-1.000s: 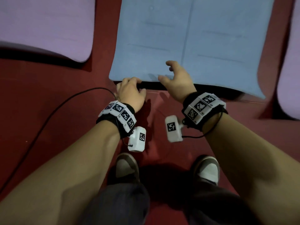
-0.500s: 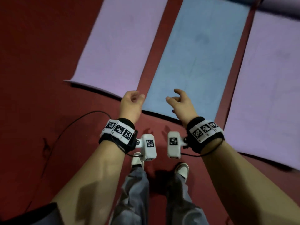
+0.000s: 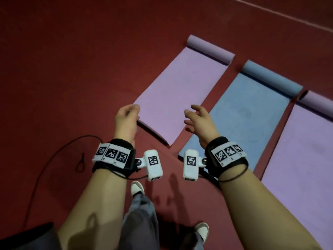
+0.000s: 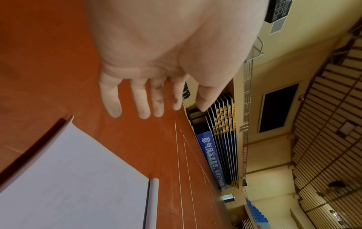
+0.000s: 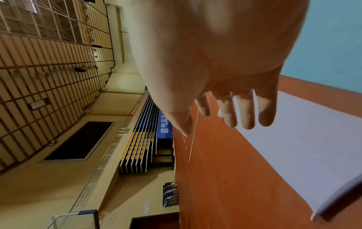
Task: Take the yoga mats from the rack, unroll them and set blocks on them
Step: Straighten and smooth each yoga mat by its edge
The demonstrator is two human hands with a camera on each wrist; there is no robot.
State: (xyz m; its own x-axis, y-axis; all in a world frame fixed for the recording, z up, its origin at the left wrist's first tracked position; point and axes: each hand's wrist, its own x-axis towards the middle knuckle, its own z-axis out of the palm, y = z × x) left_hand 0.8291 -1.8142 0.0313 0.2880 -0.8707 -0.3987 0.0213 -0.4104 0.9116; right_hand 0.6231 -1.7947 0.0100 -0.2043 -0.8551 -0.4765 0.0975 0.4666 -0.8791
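Three mats lie side by side on the red floor (image 3: 72, 69): a pink mat (image 3: 180, 91), a blue mat (image 3: 243, 123), and a second pink mat (image 3: 302, 150) at the right edge. None is fully flat; each ends in a rolled tail at the far end. No blocks and no rack show in any view.

Your left hand (image 3: 126, 118) hangs above the pink mat's near corner, fingers (image 4: 144, 99) loosely extended, holding nothing. Your right hand (image 3: 200, 120) hovers between the pink and blue mats, fingers (image 5: 245, 111) spread and relaxed, also empty.

Risks, as I judge them:
- Near edges of the pink and blue mats lift off the floor (shadow beneath them). A block set close to that edge could tip.
- The rolled tails may curl back and shift a mat.
- A black cable (image 3: 45, 168) loops on the floor by your left foot; stepping back could snag it.
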